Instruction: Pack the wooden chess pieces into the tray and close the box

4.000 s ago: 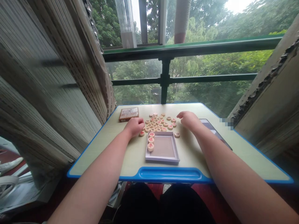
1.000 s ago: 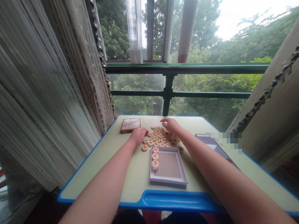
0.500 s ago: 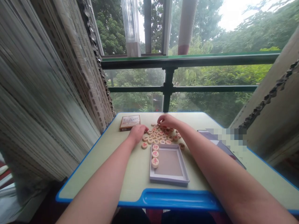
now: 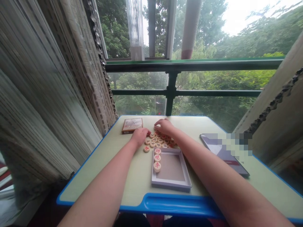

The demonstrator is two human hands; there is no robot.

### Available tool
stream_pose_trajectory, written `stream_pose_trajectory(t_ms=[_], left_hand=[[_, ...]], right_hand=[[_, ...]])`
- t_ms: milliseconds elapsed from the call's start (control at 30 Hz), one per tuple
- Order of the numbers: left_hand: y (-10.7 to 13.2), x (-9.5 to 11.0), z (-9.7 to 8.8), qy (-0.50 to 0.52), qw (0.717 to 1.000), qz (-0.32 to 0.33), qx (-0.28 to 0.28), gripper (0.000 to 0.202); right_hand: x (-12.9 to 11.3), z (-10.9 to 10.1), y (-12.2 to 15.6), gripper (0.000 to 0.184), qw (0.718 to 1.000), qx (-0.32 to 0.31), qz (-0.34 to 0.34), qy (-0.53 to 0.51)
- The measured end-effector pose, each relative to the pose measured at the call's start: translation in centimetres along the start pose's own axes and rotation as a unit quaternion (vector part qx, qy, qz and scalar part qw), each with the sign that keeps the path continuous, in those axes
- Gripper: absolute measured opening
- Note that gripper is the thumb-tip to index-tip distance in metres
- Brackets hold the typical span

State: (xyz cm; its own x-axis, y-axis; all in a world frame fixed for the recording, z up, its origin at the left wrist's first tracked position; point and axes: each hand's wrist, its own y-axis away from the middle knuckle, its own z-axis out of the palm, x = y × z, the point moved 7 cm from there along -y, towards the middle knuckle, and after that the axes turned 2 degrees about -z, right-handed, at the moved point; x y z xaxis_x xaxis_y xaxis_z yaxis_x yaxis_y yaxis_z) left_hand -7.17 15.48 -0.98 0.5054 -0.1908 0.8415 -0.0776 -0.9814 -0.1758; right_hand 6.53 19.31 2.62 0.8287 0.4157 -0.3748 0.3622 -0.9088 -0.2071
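A pile of round wooden Chinese chess pieces [image 4: 159, 145], marked in red and dark characters, lies on the small table. My left hand [image 4: 140, 137] is at the pile's left edge, fingers loosely bent and fingertips by the nearest pieces. Over the back of the pile reaches my right hand [image 4: 165, 127], fingers apart and bent down, touching a piece at the far left; hand and forearm hide the pieces on the right. In front, a shallow open box [image 4: 186, 165] holds a column of three red-marked pieces [image 4: 157, 157] along its left wall.
Behind my left hand lies a flat printed box or lid [image 4: 132, 124]. A grey flat booklet or board [image 4: 222, 154], partly blurred out, is at the right. The table [image 4: 101, 170] has a blue rim and front trough [image 4: 180, 200]. Curtains [image 4: 54, 78] and a railing [image 4: 196, 65] stand beyond.
My right hand has shifted left across the back of the pile, and its forearm covers more pieces on the right. The left hand has stayed almost in place. The view has tilted slightly.
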Motion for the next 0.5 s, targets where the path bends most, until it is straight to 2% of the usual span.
stream_pose_trajectory(t_ms=[133,267,500], left_hand=[[0.00,-0.27,0.08,0.019,1.000,-0.023,-0.005,0.033],[0.14,-0.40,0.05,0.045,0.998,-0.043,-0.005,0.032],[0.04,-0.15,-0.23,0.018,1.000,-0.020,0.002,0.033]], right_hand=[[0.19,0.25,0.05,0.019,1.000,0.001,0.008,-0.020],[0.08,-0.03,0.25,0.028,0.998,-0.006,-0.007,-0.060],[-0.49,-0.33,0.72,0.024,0.993,-0.069,-0.013,-0.093]])
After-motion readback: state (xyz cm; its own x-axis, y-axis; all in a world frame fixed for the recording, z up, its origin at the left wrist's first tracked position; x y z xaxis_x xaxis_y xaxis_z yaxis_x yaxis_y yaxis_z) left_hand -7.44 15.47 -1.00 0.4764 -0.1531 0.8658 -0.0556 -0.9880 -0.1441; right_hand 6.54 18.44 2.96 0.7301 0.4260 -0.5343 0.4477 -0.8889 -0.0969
